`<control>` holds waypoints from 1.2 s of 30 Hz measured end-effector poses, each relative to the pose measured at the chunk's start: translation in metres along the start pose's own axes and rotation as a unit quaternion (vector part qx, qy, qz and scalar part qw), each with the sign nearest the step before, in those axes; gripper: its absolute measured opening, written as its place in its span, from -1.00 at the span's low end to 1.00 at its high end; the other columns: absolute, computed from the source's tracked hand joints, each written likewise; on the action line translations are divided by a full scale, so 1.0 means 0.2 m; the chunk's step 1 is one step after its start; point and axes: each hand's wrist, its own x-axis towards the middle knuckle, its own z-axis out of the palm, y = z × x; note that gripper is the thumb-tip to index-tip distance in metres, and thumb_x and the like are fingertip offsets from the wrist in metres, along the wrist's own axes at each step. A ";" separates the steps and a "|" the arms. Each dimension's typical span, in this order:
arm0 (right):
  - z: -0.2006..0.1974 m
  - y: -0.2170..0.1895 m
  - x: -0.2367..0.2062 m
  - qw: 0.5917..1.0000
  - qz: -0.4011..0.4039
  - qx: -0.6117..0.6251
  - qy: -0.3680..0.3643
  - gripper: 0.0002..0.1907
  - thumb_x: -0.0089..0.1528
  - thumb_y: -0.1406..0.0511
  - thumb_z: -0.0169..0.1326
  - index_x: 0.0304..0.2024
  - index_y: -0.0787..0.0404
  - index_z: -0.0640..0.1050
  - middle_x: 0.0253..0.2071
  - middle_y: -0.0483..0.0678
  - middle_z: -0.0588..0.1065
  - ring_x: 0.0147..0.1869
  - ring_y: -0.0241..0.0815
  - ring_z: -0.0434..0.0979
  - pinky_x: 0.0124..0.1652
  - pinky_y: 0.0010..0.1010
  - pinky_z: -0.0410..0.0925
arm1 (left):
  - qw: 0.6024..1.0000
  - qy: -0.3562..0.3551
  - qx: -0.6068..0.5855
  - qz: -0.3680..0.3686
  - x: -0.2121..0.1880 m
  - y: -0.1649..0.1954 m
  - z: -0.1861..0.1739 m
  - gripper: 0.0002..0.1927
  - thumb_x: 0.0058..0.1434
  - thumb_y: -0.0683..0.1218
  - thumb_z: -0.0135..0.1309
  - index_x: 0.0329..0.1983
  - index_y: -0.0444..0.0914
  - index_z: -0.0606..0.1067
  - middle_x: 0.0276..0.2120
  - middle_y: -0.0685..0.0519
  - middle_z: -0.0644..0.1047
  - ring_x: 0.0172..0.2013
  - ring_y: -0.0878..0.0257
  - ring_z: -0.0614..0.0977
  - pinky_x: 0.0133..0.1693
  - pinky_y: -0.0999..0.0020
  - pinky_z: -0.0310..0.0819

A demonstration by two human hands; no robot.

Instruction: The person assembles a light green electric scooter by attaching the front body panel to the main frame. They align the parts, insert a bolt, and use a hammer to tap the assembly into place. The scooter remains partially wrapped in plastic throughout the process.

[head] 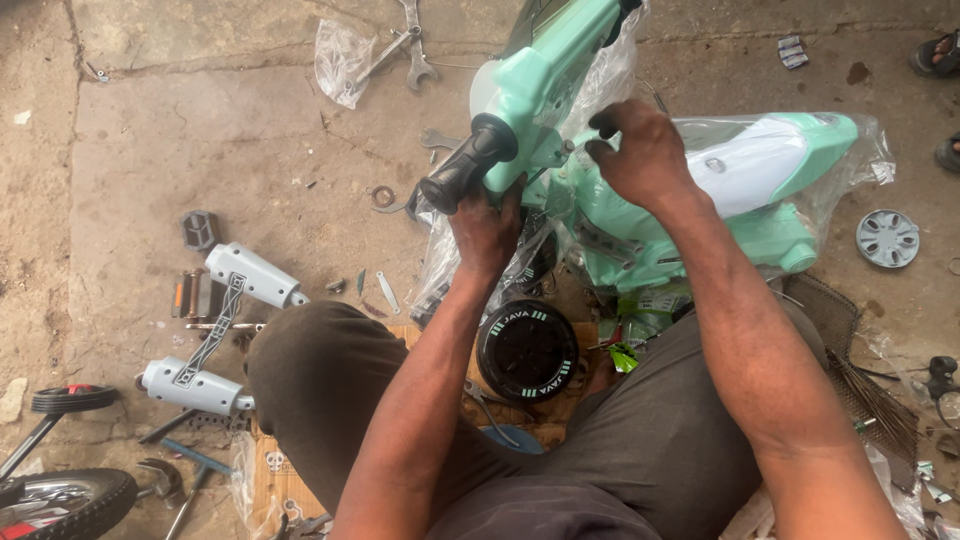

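**Gripping the handlebar of a mint-green toy scooter, both hands on the front assembly**

Observed from the head camera, looking down over the person's knees. The left hand (pixel 487 225) is closed from below around the handlebar (pixel 530 85), just behind the black rubber grip (pixel 465 167), which points down and to the left. The right hand (pixel 640 150) rests on top of the scooter body (pixel 760 165), fingers curled and pinched at a small point beside the handlebar stem; whether it holds a fastener or tool cannot be told. The scooter, mint green with white panels, lies partly in clear plastic wrap (pixel 850 190) directly ahead of the person, tilted across the concrete floor (pixel 200 130).

Below the hands, between the knees, a black wheel (pixel 527 350) lies flat on a piece of cardboard (pixel 270 470). To the left, well apart from the hands, lies a pale grey footrest bracket (pixel 225 325) with two rounded ends. Near it sits a pedal (pixel 195 296). At the lower-left corner a bicycle tyre (pixel 70 498) and a small training wheel (pixel 72 398) show. At top centre, wrenches (pixel 412 45) lie beside a plastic bag (pixel 342 58). A grey hubcap (pixel 887 238) lies right of the scooter. A small broom (pixel 870 395) lies near the right knee.
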 end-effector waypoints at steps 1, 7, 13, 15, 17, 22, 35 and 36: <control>-0.01 -0.01 0.00 0.997 0.057 0.056 -0.012 -0.74 0.24 0.30 0.26 -0.03 0.23 0.62 -0.09 0.05 0.59 -0.05 -0.04 0.61 -0.03 -0.23 0.46 | 1.000 -0.002 0.003 -0.007 0.00 0.00 0.00 -0.59 0.29 -0.06 0.23 0.14 -0.30 0.47 -0.04 -0.18 0.57 -0.03 -0.14 0.62 -0.02 0.03 0.50; -0.16 -0.09 0.00 0.799 0.315 0.507 -0.073 -0.69 0.35 0.25 0.10 0.04 0.35 0.52 -0.19 0.08 0.57 -0.22 -0.10 0.51 -0.23 -0.21 0.39 | 1.000 0.000 0.010 -0.010 0.00 -0.02 0.01 -0.57 0.28 -0.04 0.24 0.14 -0.30 0.46 -0.05 -0.20 0.57 -0.05 -0.17 0.62 -0.03 0.01 0.50; -0.26 -0.19 -0.01 0.676 0.329 0.652 -0.094 -0.59 0.41 0.18 -0.14 0.07 0.41 0.43 -0.16 0.18 0.57 -0.11 0.00 0.65 -0.09 -0.14 0.53 | 1.000 0.002 0.016 -0.019 -0.01 -0.03 0.01 -0.55 0.28 -0.03 0.24 0.15 -0.30 0.44 -0.06 -0.21 0.56 -0.06 -0.18 0.62 -0.05 0.00 0.51; -0.27 -0.21 -0.01 0.674 0.348 0.646 -0.085 -0.58 0.41 0.19 -0.15 0.11 0.43 0.41 -0.14 0.21 0.56 -0.11 0.02 0.66 -0.08 -0.14 0.54 | 1.000 0.001 0.017 -0.022 0.00 -0.03 0.01 -0.55 0.28 -0.03 0.24 0.15 -0.31 0.43 -0.06 -0.22 0.55 -0.07 -0.18 0.62 -0.06 -0.01 0.51; -0.27 -0.20 -0.01 0.700 0.318 0.630 -0.110 -0.66 0.36 0.28 -0.07 0.08 0.41 0.43 -0.15 0.20 0.56 -0.12 0.00 0.65 -0.08 -0.16 0.54 | 1.000 -0.001 0.016 -0.020 0.00 -0.04 0.01 -0.54 0.28 -0.04 0.23 0.16 -0.33 0.42 -0.05 -0.23 0.55 -0.06 -0.19 0.62 -0.06 -0.01 0.51; -0.12 -0.09 -0.12 0.837 0.270 0.352 -0.320 -0.73 0.21 0.37 0.18 -0.06 0.37 0.60 -0.21 0.14 0.59 -0.24 -0.07 0.55 -0.23 -0.22 0.45 | 1.000 0.001 0.010 -0.002 -0.01 -0.08 0.02 -0.56 0.34 -0.03 0.19 0.16 -0.34 0.39 -0.07 -0.22 0.53 -0.10 -0.16 0.63 -0.04 0.03 0.55; 0.68 0.14 -0.72 0.921 0.047 0.013 -0.387 -0.72 0.01 0.43 0.10 -0.22 0.25 0.64 -0.19 0.21 0.58 -0.06 0.25 0.59 -0.10 -0.04 0.46 | 0.997 0.022 0.068 0.014 -0.04 -0.14 0.03 -0.55 0.34 0.00 0.23 0.14 -0.34 0.39 -0.07 -0.23 0.52 -0.08 -0.20 0.58 -0.05 -0.05 0.47; 0.69 0.14 -0.72 0.926 0.041 0.015 -0.376 -0.73 0.02 0.43 0.10 -0.22 0.25 0.64 -0.18 0.20 0.59 -0.04 0.25 0.58 -0.08 -0.04 0.45 | 0.998 0.019 0.060 0.009 -0.03 -0.14 0.03 -0.56 0.35 0.00 0.23 0.13 -0.32 0.40 -0.07 -0.21 0.52 -0.08 -0.18 0.59 -0.05 -0.04 0.47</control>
